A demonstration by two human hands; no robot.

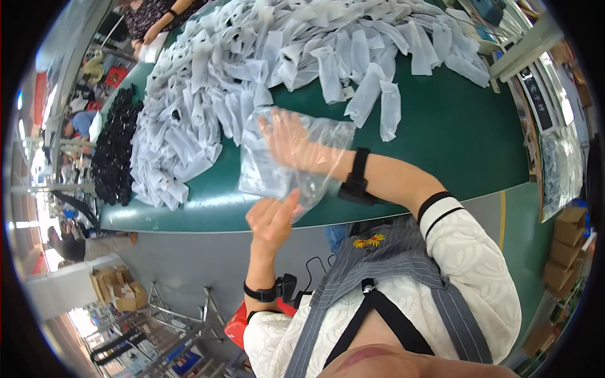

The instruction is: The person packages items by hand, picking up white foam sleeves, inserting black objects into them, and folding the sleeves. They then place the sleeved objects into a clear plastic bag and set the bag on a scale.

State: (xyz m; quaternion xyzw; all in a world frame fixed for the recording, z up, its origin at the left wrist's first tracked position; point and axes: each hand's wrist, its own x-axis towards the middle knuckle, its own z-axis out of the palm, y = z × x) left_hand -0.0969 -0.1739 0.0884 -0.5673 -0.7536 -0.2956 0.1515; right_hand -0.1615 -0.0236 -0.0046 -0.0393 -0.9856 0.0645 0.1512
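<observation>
A clear plastic bag point(259, 175) is spread over the near edge of the green table. My right hand point(287, 140) appears to be inside it, seen through the film with its fingers stretched out toward the far left corner. On the near side, my left hand point(271, 222) is closed, thumb and finger pinching the bag's rim. Just beyond the bag lies a big pile of small frosted white pouches point(252, 75), some with dark pieces showing. Whether anything else is in the bag is hard to make out.
The green table point(466, 145) runs to the right. A heap of black parts point(116, 148) lies at the left end. Across the table a co-worker's hand point(151, 33) is by the pile. Cardboard boxes point(120, 290) and metal frames stand at lower left, more boxes point(567, 233) at right.
</observation>
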